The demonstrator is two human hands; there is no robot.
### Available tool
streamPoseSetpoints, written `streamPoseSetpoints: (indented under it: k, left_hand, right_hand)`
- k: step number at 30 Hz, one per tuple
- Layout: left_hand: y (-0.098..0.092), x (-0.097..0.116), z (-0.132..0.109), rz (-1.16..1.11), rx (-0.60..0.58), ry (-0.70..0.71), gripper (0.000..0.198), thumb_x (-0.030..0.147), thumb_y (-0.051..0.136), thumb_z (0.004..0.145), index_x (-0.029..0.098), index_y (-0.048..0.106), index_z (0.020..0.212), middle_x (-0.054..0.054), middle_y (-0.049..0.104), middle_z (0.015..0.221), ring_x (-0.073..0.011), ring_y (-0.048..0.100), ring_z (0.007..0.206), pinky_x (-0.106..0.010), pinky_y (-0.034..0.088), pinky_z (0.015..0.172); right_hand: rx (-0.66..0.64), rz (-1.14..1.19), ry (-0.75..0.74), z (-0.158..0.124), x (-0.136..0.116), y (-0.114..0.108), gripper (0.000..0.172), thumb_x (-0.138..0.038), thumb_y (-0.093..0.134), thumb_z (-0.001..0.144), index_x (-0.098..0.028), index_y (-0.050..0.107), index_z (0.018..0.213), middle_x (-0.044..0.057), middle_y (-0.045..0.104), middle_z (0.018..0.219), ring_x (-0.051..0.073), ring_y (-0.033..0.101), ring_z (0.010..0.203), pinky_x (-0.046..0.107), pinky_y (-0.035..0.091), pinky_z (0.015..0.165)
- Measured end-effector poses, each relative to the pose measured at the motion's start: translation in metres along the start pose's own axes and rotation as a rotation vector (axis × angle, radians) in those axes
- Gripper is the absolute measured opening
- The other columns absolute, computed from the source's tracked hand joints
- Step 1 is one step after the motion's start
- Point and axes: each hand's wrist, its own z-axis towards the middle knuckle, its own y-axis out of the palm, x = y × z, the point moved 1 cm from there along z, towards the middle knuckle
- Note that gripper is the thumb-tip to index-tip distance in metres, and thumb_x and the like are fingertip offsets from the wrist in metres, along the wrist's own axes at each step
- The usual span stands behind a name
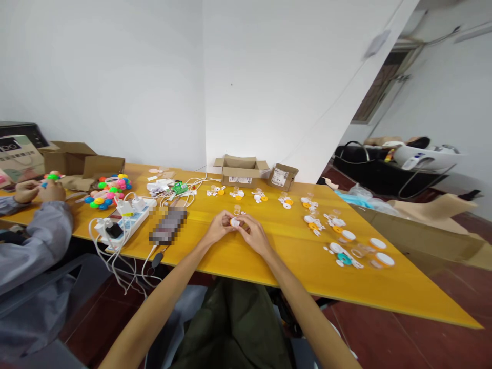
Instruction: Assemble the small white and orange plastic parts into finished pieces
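Between my two hands, above the middle of the table, is a small round lid (234, 222), white with an orange edge. My left hand (220, 228) pinches its left side, while the fingers of my right hand (252, 236) close on its right side. Just behind the fingers stands a small clear jar (237, 209), with a few small white parts (243, 213) beside it. Fingertips partly cover the lid, so its underside is hidden.
Groups of clear jars with white and orange parts (313, 225) line the table (246, 261). White-lidded jars (378, 243) stand at right. Open cardboard boxes (240, 174) are at the back. A power strip (134, 220), cables and a phone (169, 225) lie left. A co-worker's hands (52, 190) hold colourful beads.
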Motion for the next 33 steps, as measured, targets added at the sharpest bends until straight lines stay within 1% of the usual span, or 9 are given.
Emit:
streamPoseSetpoints:
  k: [4,6,9,12,16,18,24,28,33]
  left_hand:
    - [0.001,0.001,-0.001,0.01,-0.006,-0.014,0.045,0.034,0.089,0.053,0.018,0.056,0.08,0.0,0.071,0.078,-0.0164,0.068,0.075,-0.032,0.053,0.078]
    - [0.001,0.001,-0.001,0.021,-0.007,-0.018,0.045,0.034,0.088,0.054,0.018,0.056,0.08,0.001,0.07,0.076,-0.0157,0.067,0.073,-0.032,0.053,0.077]
    - [0.002,0.001,-0.002,0.037,-0.006,-0.026,0.044,0.034,0.087,0.056,0.018,0.056,0.082,0.001,0.07,0.077,-0.0152,0.067,0.074,-0.031,0.053,0.078]
    - [0.002,-0.001,-0.002,0.061,-0.004,-0.031,0.043,0.034,0.087,0.057,0.018,0.057,0.084,0.001,0.07,0.079,-0.0157,0.067,0.075,-0.031,0.053,0.078]
    - [0.002,-0.002,-0.003,0.084,-0.008,-0.006,0.042,0.034,0.085,0.061,0.018,0.057,0.087,-0.001,0.071,0.082,-0.0165,0.068,0.077,-0.031,0.054,0.077]
    - [0.002,-0.001,-0.003,0.093,-0.022,0.009,0.039,0.033,0.084,0.064,0.017,0.058,0.089,-0.001,0.072,0.083,-0.0167,0.068,0.078,-0.031,0.054,0.077]
    - [0.002,0.001,-0.004,0.214,-0.019,0.05,0.03,0.029,0.079,0.069,0.017,0.059,0.089,-0.001,0.072,0.081,-0.0168,0.068,0.075,-0.03,0.054,0.074]
    - [0.003,0.006,-0.006,0.295,-0.012,0.084,0.024,0.024,0.076,0.072,0.018,0.06,0.088,-0.002,0.072,0.081,-0.0171,0.068,0.075,-0.029,0.054,0.073]
    - [0.006,0.017,-0.009,0.401,-0.015,0.132,0.016,0.024,0.073,0.075,0.02,0.062,0.086,-0.001,0.071,0.081,-0.0168,0.066,0.075,-0.029,0.054,0.075]
  right_hand:
    - [-0.02,0.021,0.055,0.001,0.0,0.0,0.018,-0.025,0.057,0.085,-0.027,0.069,0.098,0.003,0.071,0.098,0.019,0.065,0.081,0.032,0.053,0.077]
    - [-0.018,0.026,0.083,0.001,-0.001,0.0,0.016,-0.026,0.057,0.084,-0.027,0.068,0.096,0.002,0.071,0.094,0.019,0.064,0.078,0.032,0.053,0.075]
    - [-0.015,0.045,0.119,0.001,0.0,0.0,0.014,-0.027,0.058,0.082,-0.026,0.067,0.093,0.002,0.071,0.092,0.02,0.065,0.077,0.032,0.053,0.074]
    - [-0.013,0.074,0.137,0.001,0.0,0.0,0.016,-0.028,0.059,0.08,-0.026,0.067,0.095,0.003,0.071,0.092,0.02,0.066,0.077,0.033,0.054,0.075]
    - [-0.009,0.067,0.104,0.001,-0.001,0.0,0.023,-0.026,0.058,0.082,-0.027,0.068,0.103,0.004,0.071,0.098,0.021,0.066,0.082,0.033,0.054,0.079]
    - [-0.017,0.045,0.078,0.0,-0.002,-0.001,0.025,-0.025,0.057,0.083,-0.027,0.069,0.106,0.005,0.071,0.098,0.021,0.066,0.084,0.034,0.054,0.08]
    - [-0.033,0.003,0.058,0.0,-0.004,-0.002,0.025,-0.028,0.056,0.087,-0.028,0.071,0.107,0.006,0.071,0.095,0.023,0.066,0.086,0.036,0.054,0.081]
    - [-0.031,0.009,0.068,0.001,-0.005,-0.003,0.023,-0.031,0.056,0.088,-0.028,0.072,0.105,0.005,0.071,0.093,0.022,0.066,0.084,0.034,0.054,0.078]
    - [-0.024,0.066,0.122,0.004,-0.006,-0.005,0.02,-0.04,0.06,0.086,-0.025,0.073,0.091,0.004,0.073,0.085,0.021,0.066,0.076,0.034,0.055,0.074]
